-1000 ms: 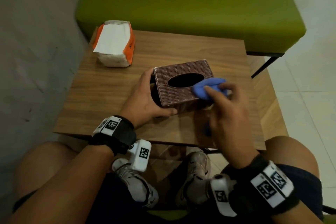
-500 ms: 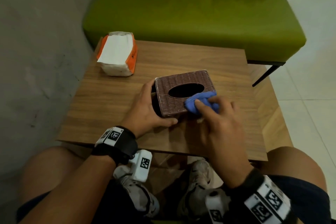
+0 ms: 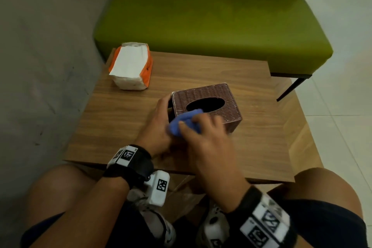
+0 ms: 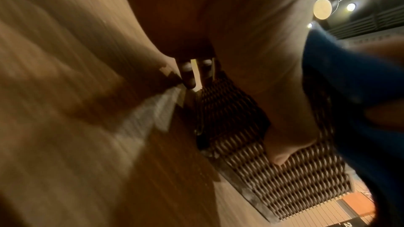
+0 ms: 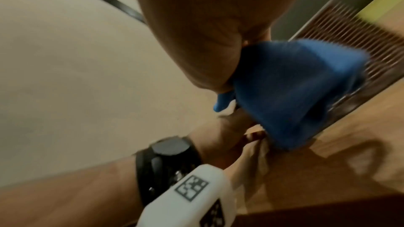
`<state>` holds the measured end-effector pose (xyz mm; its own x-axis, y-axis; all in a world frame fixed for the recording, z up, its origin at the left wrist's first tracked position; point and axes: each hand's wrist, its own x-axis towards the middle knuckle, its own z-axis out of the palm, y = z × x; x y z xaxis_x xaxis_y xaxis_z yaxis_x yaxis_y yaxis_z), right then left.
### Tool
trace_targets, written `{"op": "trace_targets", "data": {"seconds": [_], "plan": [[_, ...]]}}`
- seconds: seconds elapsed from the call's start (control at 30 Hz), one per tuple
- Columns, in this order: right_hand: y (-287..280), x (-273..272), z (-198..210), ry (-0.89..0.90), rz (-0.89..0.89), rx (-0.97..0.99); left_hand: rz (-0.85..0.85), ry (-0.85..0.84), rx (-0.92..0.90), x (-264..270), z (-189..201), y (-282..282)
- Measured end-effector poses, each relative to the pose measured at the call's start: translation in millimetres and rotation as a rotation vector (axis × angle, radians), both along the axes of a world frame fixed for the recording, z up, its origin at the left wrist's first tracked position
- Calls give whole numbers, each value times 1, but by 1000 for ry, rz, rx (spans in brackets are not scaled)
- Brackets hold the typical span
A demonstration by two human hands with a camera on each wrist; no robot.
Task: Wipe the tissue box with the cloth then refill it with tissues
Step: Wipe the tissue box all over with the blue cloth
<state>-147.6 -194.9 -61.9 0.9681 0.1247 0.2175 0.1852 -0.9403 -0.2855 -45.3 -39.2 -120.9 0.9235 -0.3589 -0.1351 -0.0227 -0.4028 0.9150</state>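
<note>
A brown woven tissue box with an empty oval slot stands on the wooden table. My left hand grips its left side, thumb laid on the front face. My right hand holds a bunched blue cloth and presses it on the box's near left top corner. The cloth shows against the weave in the right wrist view, and at the right edge of the left wrist view. An orange and white tissue pack lies at the table's far left corner.
A green upholstered bench runs behind the table, with a black leg at its right. A grey wall stands close on the left. My knees sit under the table's near edge. White floor tiles lie to the right.
My right hand has swept the blue cloth leftward across the top of the box, from its right end to the near left corner. My left hand keeps its grip on the box.
</note>
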Motion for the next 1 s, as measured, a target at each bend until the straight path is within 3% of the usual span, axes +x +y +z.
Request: {"op": "trace_targets", "data": {"seconds": [0.1, 0.23, 0.3, 0.4, 0.47, 0.63, 0.73, 0.8, 0.9, 1.0], "plan": [[-2, 1, 1, 70, 97, 8, -16, -1, 12, 1, 2, 2], [-78, -5, 8, 19, -157, 45, -36, 1, 31, 1, 0, 4], [-70, -1, 10, 18, -231, 21, -39, 8, 9, 1, -1, 2], [-11, 5, 2, 8, -14, -20, -59, -1, -17, 7, 3, -1], [-11, 2, 1, 54, 84, -26, -89, 6, 5, 11, 7, 0], [-99, 2, 7, -26, -169, 90, -167, 71, 53, 24, 11, 3], [-94, 1, 8, 0, -114, 46, -208, 94, 30, 36, 18, 7], [-85, 0, 10, 19, -54, 34, -144, -6, 61, 44, 25, 13], [-75, 2, 10, 55, -37, 127, 18, -378, 183, 42, 40, 20], [-64, 8, 6, 35, -53, 176, -100, -632, 238, 18, 49, 6]]}}
